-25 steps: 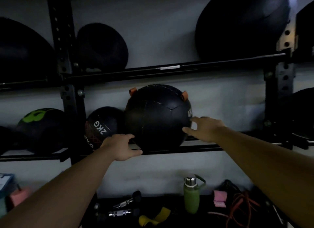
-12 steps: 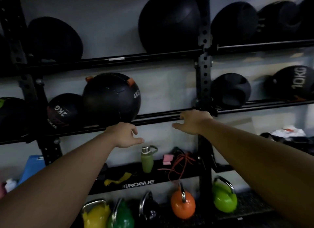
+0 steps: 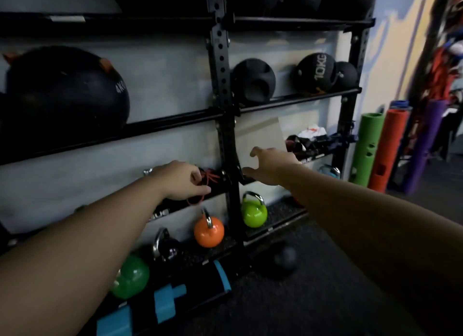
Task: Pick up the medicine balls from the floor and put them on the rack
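Observation:
A big black 4 kg medicine ball (image 3: pixel 65 95) with orange tabs rests on the middle shelf of the black rack (image 3: pixel 221 67), at the left. A small black medicine ball (image 3: pixel 284 259) lies on the dark floor beside the rack's foot. More black balls sit on the right shelf: one with grip holes (image 3: pixel 253 81) and a 10KG ball (image 3: pixel 317 72). My left hand (image 3: pixel 181 180) hangs loosely curled in front of the lower shelf, holding nothing. My right hand (image 3: pixel 271 168) is spread open just right of the rack post, also holding nothing.
Kettlebells stand on the rack's bottom ledge: orange (image 3: pixel 209 231), lime green (image 3: pixel 254 211), black (image 3: pixel 166 246), green (image 3: pixel 130 277). A black and blue rolled mat (image 3: pixel 175 295) lies in front of them. Upright foam rollers, green (image 3: pixel 367 148) and orange (image 3: pixel 387 148), lean at the right wall.
Both hands have come off the 4 kg ball, which stays on the shelf. My view has swung right and down, bringing the floor and the small black ball into sight.

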`<state>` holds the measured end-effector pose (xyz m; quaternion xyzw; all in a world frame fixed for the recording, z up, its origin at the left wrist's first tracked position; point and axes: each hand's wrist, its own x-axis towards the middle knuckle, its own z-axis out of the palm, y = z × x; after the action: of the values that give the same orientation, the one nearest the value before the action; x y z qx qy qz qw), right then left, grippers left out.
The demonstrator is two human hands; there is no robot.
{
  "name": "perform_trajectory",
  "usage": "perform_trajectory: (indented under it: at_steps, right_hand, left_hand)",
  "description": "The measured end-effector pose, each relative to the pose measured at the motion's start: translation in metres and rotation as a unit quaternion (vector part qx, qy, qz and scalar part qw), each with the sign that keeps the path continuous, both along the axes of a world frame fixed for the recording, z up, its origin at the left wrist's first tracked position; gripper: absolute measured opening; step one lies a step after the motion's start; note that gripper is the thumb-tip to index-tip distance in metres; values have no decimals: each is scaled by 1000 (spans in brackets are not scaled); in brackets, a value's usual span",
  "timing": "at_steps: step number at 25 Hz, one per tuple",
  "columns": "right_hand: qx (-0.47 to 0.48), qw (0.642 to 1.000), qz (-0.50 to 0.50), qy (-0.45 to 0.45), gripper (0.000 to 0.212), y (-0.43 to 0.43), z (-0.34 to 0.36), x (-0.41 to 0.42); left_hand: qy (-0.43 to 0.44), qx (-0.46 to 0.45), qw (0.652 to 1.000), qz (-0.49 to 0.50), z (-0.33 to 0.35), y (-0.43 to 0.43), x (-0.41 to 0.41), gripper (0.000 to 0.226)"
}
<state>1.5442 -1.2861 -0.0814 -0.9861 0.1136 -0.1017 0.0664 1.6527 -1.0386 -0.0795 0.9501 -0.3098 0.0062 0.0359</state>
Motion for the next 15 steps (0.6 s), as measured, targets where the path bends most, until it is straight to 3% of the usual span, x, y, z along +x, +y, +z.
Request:
perform_trajectory:
  at_steps: [4, 8, 11, 15]
  right_hand:
    - [-10, 996, -39, 77, 61, 4, -68, -57]
    - [2, 990, -83, 110, 54, -11, -105, -107]
    - [14, 989, -94, 110, 45, -28, -136, -124]
    - [21, 985, -92, 148, 51, -72, -179, -119]
  left_hand:
    - [62, 48, 996, -51, -71, 2, -39, 57]
    - [62, 45, 995, -63, -96, -23, -70, 51]
    - [86, 28, 991, -94, -119, -57, -94, 55]
    - [130, 59, 984, -109, -169, -125, -108, 60]
